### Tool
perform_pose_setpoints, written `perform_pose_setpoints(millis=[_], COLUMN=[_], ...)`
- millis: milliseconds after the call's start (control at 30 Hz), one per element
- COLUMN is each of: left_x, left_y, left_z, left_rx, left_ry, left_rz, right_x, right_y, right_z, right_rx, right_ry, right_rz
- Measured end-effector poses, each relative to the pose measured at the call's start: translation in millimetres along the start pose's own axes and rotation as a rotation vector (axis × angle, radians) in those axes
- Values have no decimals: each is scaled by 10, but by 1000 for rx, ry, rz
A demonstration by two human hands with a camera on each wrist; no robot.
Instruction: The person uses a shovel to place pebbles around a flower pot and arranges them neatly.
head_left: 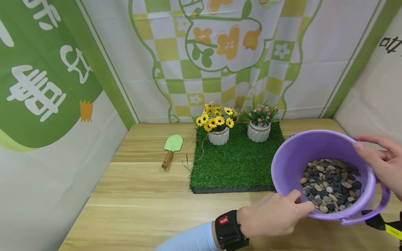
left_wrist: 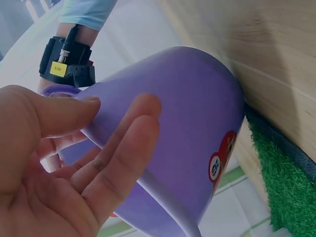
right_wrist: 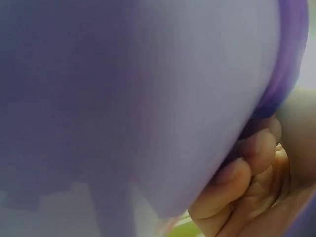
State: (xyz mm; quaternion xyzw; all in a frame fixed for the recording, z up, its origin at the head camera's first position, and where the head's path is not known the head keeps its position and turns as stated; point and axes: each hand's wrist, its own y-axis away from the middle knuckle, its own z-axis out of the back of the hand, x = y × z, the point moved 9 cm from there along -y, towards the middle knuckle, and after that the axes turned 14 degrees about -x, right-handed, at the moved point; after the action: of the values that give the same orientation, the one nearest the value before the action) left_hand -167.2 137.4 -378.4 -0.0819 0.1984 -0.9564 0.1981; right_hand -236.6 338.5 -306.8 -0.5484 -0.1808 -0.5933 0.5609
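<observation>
A purple bucket [head_left: 287,167] is tilted over the right side of the table, its side also filling most of the right wrist view. Grey, tan and black pebbles [head_left: 329,186] lie gathered inside it. My left hand [head_left: 273,212] holds the near-left rim, thumb and fingers to either side of it in the left wrist view. At the right rim my right hand [head_left: 383,160] grips the bucket, its fingers [right_wrist: 222,185] curled against the outer wall. The purple handle [head_left: 381,205] hangs down at the right.
A green turf mat [head_left: 232,170] lies left of the bucket. On it stand a white pot with yellow flowers [head_left: 218,136] and a white pot with pink flowers [head_left: 259,131]. Further left lies a green trowel [head_left: 169,155] with a wooden handle. Printed cloth [head_left: 207,83] hangs behind the table.
</observation>
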Motion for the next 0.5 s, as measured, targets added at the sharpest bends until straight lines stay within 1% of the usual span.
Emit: perform_pose_setpoints(millis=[100,200,433,500], left_x=[17,27,43,51], left_y=[16,30,51,56], left_z=[11,5,-21,-28], left_rx=[-19,-15,-1,1], left_ry=[-5,3,36,37], left_rz=[14,20,29,35], right_x=[-15,-10,11,25], right_y=[-11,-10,-6,-4], right_z=[-36,-73,-126,-135], right_rx=[31,53,83,90], right_ry=[62,119,144,153], right_rz=[-29,-37,-57,-49])
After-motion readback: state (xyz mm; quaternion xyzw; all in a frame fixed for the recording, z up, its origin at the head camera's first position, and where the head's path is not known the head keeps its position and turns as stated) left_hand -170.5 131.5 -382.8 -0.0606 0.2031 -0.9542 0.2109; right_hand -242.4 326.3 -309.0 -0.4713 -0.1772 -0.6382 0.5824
